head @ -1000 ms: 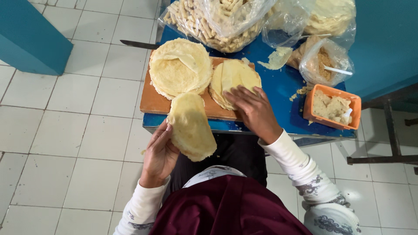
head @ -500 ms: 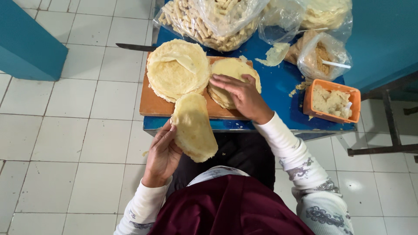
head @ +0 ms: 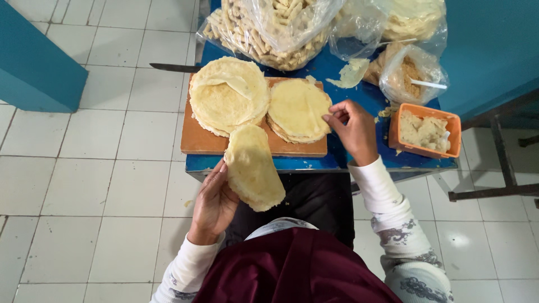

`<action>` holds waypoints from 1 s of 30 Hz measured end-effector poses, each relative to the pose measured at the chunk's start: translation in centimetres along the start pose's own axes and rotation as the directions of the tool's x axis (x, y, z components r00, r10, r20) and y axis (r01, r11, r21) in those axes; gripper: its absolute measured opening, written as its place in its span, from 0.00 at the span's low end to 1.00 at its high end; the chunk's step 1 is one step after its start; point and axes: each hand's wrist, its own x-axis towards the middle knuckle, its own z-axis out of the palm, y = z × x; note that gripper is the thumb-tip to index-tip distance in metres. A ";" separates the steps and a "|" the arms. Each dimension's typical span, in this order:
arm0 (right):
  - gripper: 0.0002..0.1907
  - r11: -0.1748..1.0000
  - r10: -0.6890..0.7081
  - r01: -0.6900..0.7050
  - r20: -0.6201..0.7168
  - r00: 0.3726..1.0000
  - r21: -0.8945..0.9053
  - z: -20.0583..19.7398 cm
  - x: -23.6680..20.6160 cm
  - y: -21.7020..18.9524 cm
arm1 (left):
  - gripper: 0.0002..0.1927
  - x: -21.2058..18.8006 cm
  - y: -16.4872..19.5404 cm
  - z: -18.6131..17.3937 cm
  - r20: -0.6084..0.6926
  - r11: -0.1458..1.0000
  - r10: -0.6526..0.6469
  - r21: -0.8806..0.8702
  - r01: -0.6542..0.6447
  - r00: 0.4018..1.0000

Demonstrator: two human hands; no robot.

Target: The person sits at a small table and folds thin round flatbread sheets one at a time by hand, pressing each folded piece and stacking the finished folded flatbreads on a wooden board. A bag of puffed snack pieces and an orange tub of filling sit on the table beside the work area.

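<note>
My left hand (head: 216, 202) holds a pale yellow round wrapper (head: 254, 167) flat on its palm, in front of the table's near edge. My right hand (head: 352, 128) pinches the right rim of the smaller stack of wrappers (head: 297, 108) on the wooden cutting board (head: 196, 137). A bigger stack of wrappers (head: 227, 95), its top sheet partly folded over, lies on the board's left half. The board rests on a small blue table (head: 337, 160).
An orange tub of pale filling (head: 425, 131) stands right of the board. Clear bags of rolled sticks (head: 269, 31), crumbs with a spoon (head: 410, 76) and more wrappers (head: 415, 17) crowd the table's back. A knife (head: 174, 68) lies at the back left. White tiled floor surrounds the table.
My right hand slid from the top of the smaller stack to its right rim. The wrapper in my left hand stayed in place.
</note>
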 end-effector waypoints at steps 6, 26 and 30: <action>0.07 0.997 -0.003 0.001 -0.019 1.000 -0.072 0.8 0.6 0.3 | 0.25 -0.1 -0.5 -0.2 0.034 0.999 0.023 -0.028 -0.022 0.999; 0.18 0.884 -0.466 0.457 0.157 0.871 0.095 1.2 -7.4 -12.4 | 0.16 2.2 -5.6 3.5 0.008 0.972 0.167 0.167 -0.166 0.986; 0.08 0.960 -0.188 0.122 0.259 0.947 0.252 1.3 -7.4 -10.0 | 0.15 2.9 -6.8 2.9 0.025 0.952 0.188 0.240 -0.188 0.982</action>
